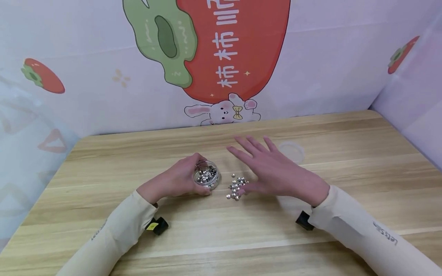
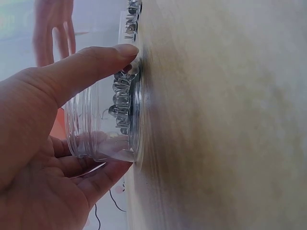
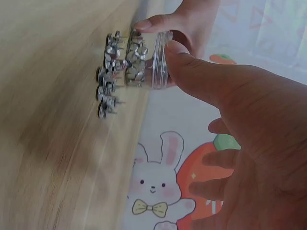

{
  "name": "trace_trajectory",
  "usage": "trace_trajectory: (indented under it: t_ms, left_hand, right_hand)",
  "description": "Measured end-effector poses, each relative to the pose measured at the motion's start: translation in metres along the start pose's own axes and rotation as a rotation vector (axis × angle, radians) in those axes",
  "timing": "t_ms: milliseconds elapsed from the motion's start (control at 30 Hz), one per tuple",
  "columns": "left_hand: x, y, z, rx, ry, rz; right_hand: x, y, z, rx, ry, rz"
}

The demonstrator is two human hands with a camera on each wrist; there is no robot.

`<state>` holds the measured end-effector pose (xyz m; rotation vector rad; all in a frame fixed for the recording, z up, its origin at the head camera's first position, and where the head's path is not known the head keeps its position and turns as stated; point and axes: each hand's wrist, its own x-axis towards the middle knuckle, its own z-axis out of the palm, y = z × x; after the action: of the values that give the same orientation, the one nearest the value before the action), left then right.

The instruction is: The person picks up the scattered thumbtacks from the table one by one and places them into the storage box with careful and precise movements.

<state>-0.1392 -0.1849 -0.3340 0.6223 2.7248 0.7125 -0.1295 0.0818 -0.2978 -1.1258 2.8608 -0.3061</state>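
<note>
My left hand (image 1: 179,177) grips a round clear plastic jar (image 2: 84,127) that stands upright on the table, thumb on the near side and fingers round the far side. Silver thumbtacks (image 1: 206,175) lie in the bottom of it. Just right of the jar is a small loose pile of thumbtacks (image 3: 106,86), many with their pins sticking up. Over and beside that pile hovers my right hand (image 1: 272,168), its fingers spread and nothing held. In the head view its thumb covers part of the pile; whether it touches any tack I cannot tell.
A clear round lid (image 1: 292,151) lies flat on the wooden table (image 1: 221,245), behind the right hand. At the table's back edge stands a wall covering (image 1: 310,84) printed with a rabbit and red fruit. Small black devices (image 1: 160,226) are strapped at both wrists.
</note>
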Motion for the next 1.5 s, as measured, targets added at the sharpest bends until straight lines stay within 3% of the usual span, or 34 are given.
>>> trace_trajectory:
  t_ms: [267, 500, 700, 1500]
  left_hand:
    - [-0.001, 0.000, -0.001, -0.001, 0.005, -0.007]
    - [0.000, 0.000, 0.000, -0.004, -0.005, -0.007]
    - [-0.001, 0.000, 0.000, -0.009, -0.006, -0.008]
    - [-0.001, 0.001, -0.001, -0.009, -0.005, -0.005]
  right_hand:
    - [-0.002, 0.005, -0.002, -0.007, -0.003, -0.005]
    - [-0.001, 0.006, 0.003, 0.048, -0.064, 0.042]
    - [0.003, 0.006, 0.009, 0.035, -0.096, 0.028]
    - [0.010, 0.011, 0.026, 0.101, -0.094, -0.020]
